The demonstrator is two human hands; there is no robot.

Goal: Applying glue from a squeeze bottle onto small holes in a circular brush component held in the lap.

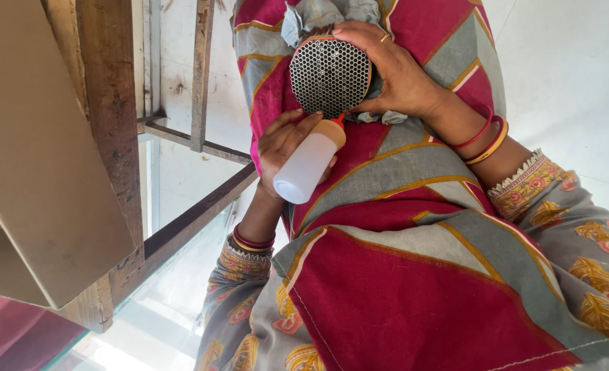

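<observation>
Head view, left-hand grip: the left hand (287, 148) wraps its fingers around a small squeeze bottle (309, 165), holding it firmly at mid-body.
Right-hand grip: the right hand (390, 72) cups a round perforated part (330, 75) from its side and back, fingers curled over the rim, with a grey cloth (315, 15) bunched under the palm.
Left-hand pose: the wrist is bent, the thumb lies along the bottle, and the forearm comes in from the lower part of the frame with red and gold bangles (251, 242) at the wrist.
Right-hand pose: the forearm enters from the right side, with red and yellow bangles (486, 137) at the wrist and a patterned grey sleeve (572, 220) behind them.
Bottle: translucent white plastic, cylindrical, with a tan cap and a thin red nozzle (339, 119) whose tip touches the lower edge of the perforated part.
Perforated part: a dark metal disc with a dense honeycomb of small holes and an orange rim, held over the lap.
Lap: red and grey fabric (400, 227) with yellow stripes, smooth and draped.
Surroundings: a rough wooden frame (119, 137) and a plain cardboard box (37, 151) stand at the left side, well apart from both hands.
</observation>
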